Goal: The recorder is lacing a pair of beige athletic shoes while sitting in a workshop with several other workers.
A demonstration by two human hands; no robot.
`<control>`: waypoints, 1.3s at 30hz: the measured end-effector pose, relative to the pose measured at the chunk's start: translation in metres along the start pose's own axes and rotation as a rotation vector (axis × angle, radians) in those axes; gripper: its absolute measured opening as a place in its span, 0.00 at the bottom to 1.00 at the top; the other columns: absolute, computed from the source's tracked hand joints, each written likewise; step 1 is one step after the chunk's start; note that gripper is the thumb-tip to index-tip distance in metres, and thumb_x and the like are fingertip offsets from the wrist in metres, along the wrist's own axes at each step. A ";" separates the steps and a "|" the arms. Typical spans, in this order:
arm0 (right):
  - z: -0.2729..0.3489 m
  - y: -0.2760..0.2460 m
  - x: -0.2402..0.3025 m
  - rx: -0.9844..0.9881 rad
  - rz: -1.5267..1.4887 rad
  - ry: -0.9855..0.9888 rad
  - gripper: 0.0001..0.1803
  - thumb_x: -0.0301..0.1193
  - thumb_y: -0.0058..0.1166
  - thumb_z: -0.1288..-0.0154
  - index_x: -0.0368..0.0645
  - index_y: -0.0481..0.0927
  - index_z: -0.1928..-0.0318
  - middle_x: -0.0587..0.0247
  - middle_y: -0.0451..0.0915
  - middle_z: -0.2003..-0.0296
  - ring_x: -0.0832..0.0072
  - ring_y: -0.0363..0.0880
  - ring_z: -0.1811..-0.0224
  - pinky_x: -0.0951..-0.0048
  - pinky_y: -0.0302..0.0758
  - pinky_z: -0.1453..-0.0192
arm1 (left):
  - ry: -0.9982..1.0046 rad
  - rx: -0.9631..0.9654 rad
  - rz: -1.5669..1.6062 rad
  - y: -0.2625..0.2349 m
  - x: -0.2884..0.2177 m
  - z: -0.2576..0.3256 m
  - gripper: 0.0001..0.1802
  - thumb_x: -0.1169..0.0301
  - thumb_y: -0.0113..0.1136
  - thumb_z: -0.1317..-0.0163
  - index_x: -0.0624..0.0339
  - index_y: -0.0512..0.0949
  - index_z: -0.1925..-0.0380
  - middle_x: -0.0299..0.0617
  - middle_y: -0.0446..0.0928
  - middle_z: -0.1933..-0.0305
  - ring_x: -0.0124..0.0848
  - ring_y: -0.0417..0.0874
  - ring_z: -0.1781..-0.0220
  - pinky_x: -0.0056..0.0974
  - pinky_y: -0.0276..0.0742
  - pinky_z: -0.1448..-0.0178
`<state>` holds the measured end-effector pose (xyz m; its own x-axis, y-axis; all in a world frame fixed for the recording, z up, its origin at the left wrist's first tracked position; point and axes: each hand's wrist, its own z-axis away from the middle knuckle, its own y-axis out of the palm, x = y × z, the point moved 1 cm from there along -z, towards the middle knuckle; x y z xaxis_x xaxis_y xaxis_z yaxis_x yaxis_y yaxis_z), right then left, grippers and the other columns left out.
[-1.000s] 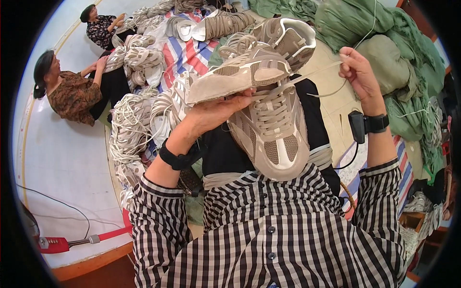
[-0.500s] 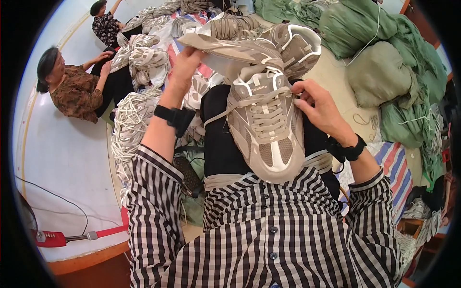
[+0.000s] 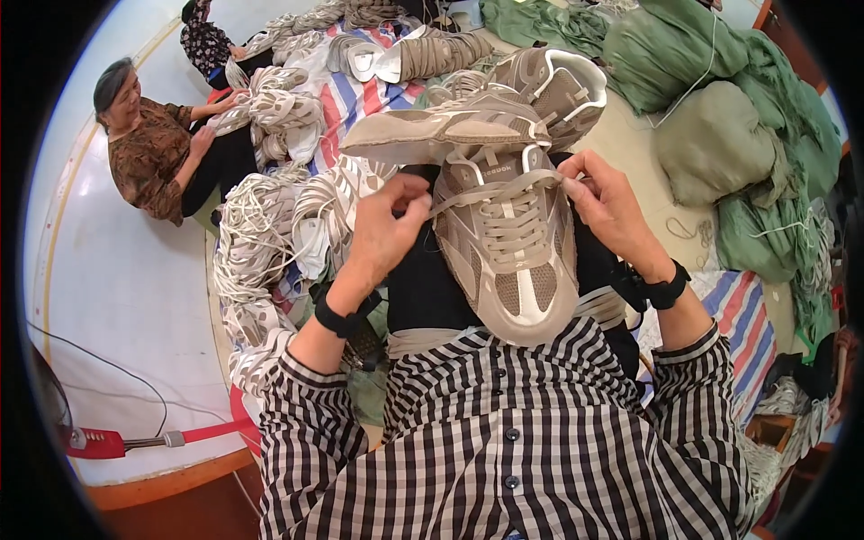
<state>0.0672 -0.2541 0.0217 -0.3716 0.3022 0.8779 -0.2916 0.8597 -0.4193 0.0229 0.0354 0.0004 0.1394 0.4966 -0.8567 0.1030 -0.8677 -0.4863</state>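
here, left hand (image 3: 391,223) and right hand (image 3: 610,205) at one beige shoelace (image 3: 493,192)

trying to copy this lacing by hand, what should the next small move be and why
Probably draw the flat beige fabric lace gently snug across the top, using both hands: the left hand and right hand sit at either side of that strand. It slants across the tongue of the beige-and-brown mesh sneaker, looking looser than the tidy rows below.
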 end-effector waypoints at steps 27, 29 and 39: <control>-0.016 -0.081 -0.035 -0.266 1.148 -0.368 0.07 0.21 0.46 0.41 0.41 0.71 0.60 0.54 0.71 0.70 0.56 0.75 0.63 0.56 0.73 0.63 | 0.339 0.000 -0.521 -0.074 0.015 -0.002 0.05 0.78 0.54 0.39 0.64 0.77 0.64 0.51 0.78 0.74 0.45 0.81 0.71 0.41 0.74 0.66; -0.006 -0.100 -0.036 -0.285 1.201 -0.327 0.06 0.22 0.46 0.40 0.41 0.71 0.61 0.53 0.71 0.69 0.55 0.75 0.63 0.56 0.72 0.63 | 0.329 0.025 -0.549 -0.080 0.023 0.001 0.05 0.79 0.55 0.40 0.66 0.76 0.63 0.50 0.78 0.74 0.41 0.80 0.72 0.37 0.74 0.66; 0.020 -0.148 -0.052 -0.230 1.185 -0.220 0.03 0.25 0.45 0.36 0.38 0.69 0.65 0.49 0.69 0.68 0.51 0.72 0.63 0.54 0.69 0.61 | 0.422 0.025 -0.691 -0.101 0.020 0.018 0.10 0.78 0.59 0.45 0.64 0.75 0.61 0.49 0.75 0.69 0.49 0.78 0.66 0.46 0.73 0.63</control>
<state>0.1120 -0.4053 0.0340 -0.4488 0.8895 -0.0854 0.4813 0.1602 -0.8618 -0.0027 0.1326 0.0291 0.4125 0.8822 -0.2271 0.2801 -0.3600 -0.8899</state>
